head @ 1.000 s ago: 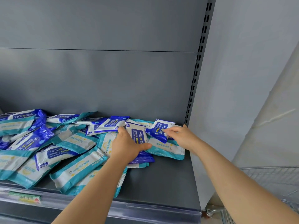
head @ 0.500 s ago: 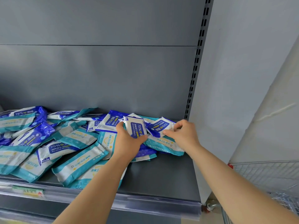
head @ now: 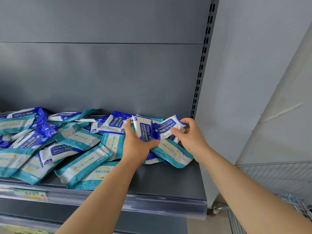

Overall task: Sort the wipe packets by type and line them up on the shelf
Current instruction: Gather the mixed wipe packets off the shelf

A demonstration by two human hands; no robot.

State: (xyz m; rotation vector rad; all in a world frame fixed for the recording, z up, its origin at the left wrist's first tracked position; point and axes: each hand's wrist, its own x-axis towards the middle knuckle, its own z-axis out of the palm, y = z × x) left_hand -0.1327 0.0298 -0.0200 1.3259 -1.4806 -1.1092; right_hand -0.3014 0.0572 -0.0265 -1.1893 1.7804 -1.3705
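Right now both hands work at the right end of the shelf; the left hand curls round a blue packet stood on edge; the right hand pinches a second blue packet just beside it; teal packets lie mixed beneath and leftward. Such packets look light, soft and slick; grip the padded middle, not the crimped ends.

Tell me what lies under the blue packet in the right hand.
A teal packet lies beneath the blue packet that the right hand pinches, resting on the shelf. Whatever is under the teal packet's middle is covered.
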